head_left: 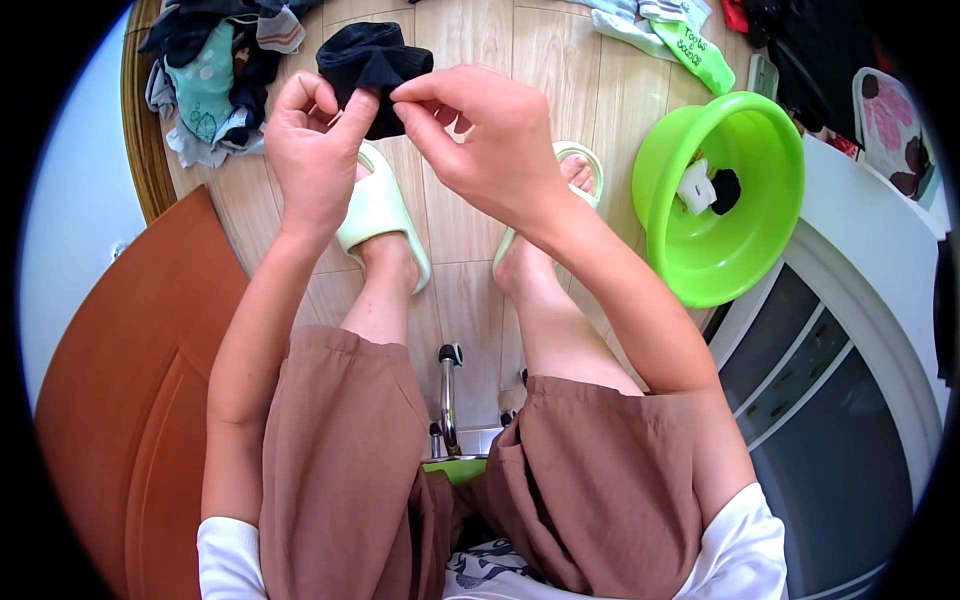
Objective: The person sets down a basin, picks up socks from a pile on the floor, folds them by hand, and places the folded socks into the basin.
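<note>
A black sock (365, 62), bunched and partly folded, is held up between my two hands above the floor. My left hand (318, 140) pinches its lower left part between thumb and fingers. On the right side of the sock, my right hand (480, 130) has thumb and fingertips pressed together at its edge. The inside of the sock is hidden from view.
A green basin (720, 200) with a white and a black item inside stands at the right. Clothes and socks (225, 85) are piled at the upper left; more socks (690, 50) lie at the upper right. A brown door (140, 400) is at the left.
</note>
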{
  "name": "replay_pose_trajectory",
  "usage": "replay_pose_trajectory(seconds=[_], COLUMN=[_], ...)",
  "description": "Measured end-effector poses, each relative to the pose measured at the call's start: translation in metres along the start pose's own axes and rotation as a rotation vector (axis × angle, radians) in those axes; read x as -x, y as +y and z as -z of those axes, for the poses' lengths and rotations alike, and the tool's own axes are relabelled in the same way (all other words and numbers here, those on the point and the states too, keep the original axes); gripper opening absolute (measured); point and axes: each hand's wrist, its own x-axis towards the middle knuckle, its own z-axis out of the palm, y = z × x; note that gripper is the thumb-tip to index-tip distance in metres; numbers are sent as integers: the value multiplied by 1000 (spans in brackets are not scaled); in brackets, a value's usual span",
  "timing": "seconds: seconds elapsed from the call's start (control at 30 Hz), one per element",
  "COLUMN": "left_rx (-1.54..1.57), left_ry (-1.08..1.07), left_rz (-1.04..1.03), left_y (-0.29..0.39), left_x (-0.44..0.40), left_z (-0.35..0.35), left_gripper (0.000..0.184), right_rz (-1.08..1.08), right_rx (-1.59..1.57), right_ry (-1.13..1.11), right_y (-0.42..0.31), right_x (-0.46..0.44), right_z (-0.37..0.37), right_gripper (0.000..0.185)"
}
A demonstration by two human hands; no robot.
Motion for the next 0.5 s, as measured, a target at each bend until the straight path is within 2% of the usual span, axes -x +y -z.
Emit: replay_pose_trajectory(seconds=[0.07,0.27,0.4,0.5], left_rx=[21,152,98,49], left_ry=[6,45,47,44], left_rz=[16,238,281,270], left_y=[5,16,15,10], left_x=[4,5,6,2], left_z=[-5,-15,-12,-5], left_gripper=[36,36,37,37], right_rz=[25,144,200,-75], right_rx=[68,203,303,98], right_ry=[-27,-37,-69,-2], right_y=[6,19,18,11], right_x=[3,4,3,4], right_z=[-2,-7,-9,2], right_gripper=[9,9,8,6])
